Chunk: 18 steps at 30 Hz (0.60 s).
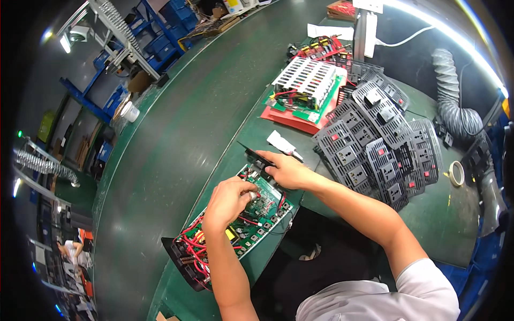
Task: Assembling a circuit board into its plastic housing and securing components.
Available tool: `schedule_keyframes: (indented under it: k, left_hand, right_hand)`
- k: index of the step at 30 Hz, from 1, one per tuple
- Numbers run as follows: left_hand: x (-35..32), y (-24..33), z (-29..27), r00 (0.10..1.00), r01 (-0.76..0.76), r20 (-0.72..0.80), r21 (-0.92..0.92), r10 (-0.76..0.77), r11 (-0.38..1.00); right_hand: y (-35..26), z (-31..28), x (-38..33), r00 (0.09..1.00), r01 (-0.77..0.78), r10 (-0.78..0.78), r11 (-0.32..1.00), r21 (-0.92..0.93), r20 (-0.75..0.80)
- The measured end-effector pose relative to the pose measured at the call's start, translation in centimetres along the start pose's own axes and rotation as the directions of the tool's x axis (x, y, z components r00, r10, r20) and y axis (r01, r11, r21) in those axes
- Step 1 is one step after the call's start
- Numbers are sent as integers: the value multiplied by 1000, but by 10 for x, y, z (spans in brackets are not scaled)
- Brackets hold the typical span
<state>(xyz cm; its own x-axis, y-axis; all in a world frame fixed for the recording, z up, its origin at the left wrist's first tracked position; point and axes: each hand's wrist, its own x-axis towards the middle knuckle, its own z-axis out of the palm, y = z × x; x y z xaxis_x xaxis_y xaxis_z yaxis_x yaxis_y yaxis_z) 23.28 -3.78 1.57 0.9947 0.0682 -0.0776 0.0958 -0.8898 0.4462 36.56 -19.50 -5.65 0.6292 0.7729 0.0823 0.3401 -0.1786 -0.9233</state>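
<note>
A green circuit board (pixel 242 227) with red wires lies on the green bench, with a black end panel (pixel 182 265) at its near end. My left hand (pixel 229 200) rests on the board's middle, fingers curled around a small silvery part. My right hand (pixel 286 170) grips the black panel piece (pixel 256 155) at the board's far end. Its fingers press down on that piece.
A pile of black perforated socket panels (pixel 375 144) lies to the right. Behind it a finned board assembly (pixel 305 88) sits on a red tray. A tape roll (pixel 456 173), a grey ribbed hose (pixel 452 96) and a small white packet (pixel 282 143) are nearby. A green conveyor belt (pixel 176 139) runs left.
</note>
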Motion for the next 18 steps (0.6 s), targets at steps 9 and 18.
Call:
schedule_keyframes:
  k: [9,18]
  left_hand:
    - [11,3,18,987,-105,-122,16,106,994]
    - [23,1,38,976,-49,-213,10,50,999]
  right_hand:
    - [-5,-1,-3,998,-58,58,998,31,17]
    - [-13,-4,-4,994,-105,104,994,36,34]
